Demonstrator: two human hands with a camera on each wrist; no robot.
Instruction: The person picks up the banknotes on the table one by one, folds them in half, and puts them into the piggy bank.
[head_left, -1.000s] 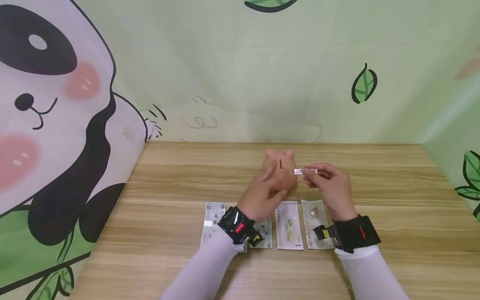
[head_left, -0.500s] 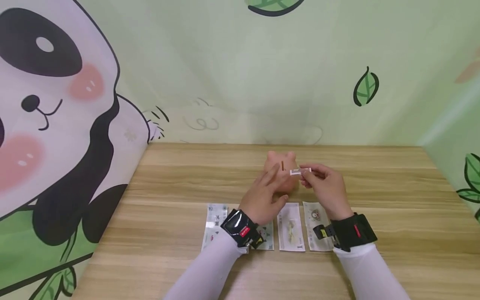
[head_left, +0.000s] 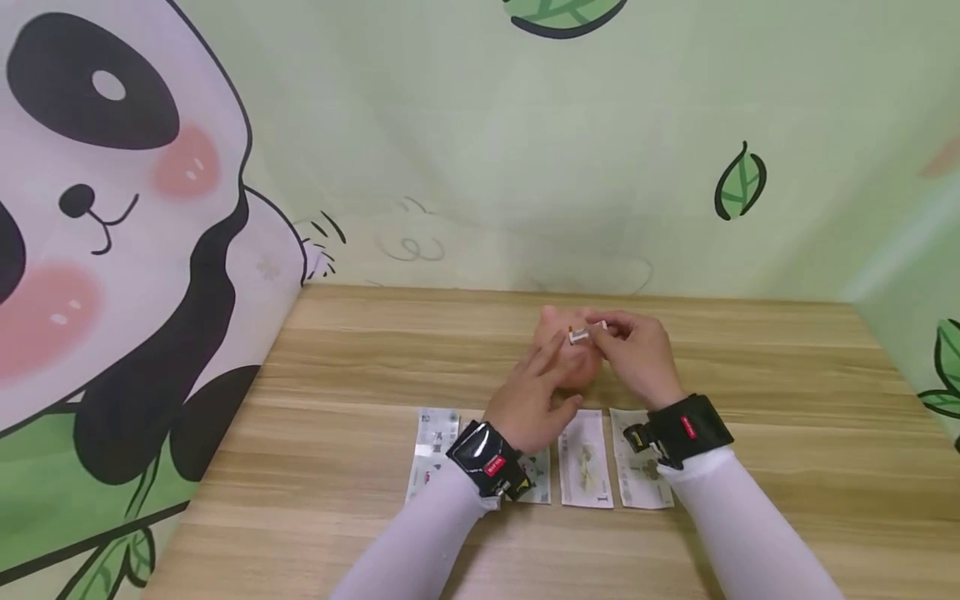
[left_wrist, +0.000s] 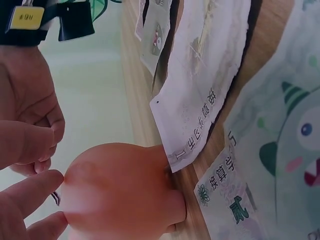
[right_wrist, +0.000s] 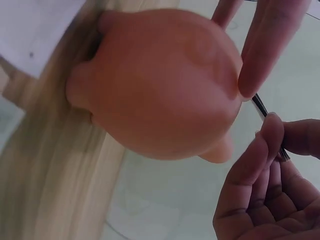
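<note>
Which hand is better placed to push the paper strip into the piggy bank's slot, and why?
Probably the right hand: it pinches the paper strip close to the slot, while the left hand touches the piggy bank and holds no paper.

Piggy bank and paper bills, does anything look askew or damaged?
Yes: the lilac play bill marked 1 looks wavy along one long edge, with a dark shadow beneath suggesting it isn't flat. The piggy bank stands upright, no damage showing.

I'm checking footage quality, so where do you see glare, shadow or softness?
Head view: pale streak on the right-side backdrop, shine on the left wrist's black band; left wrist view: dark shadow edging the lilac note; right wrist view: wood table looks soft, with shadow by the piggy bank.
</note>
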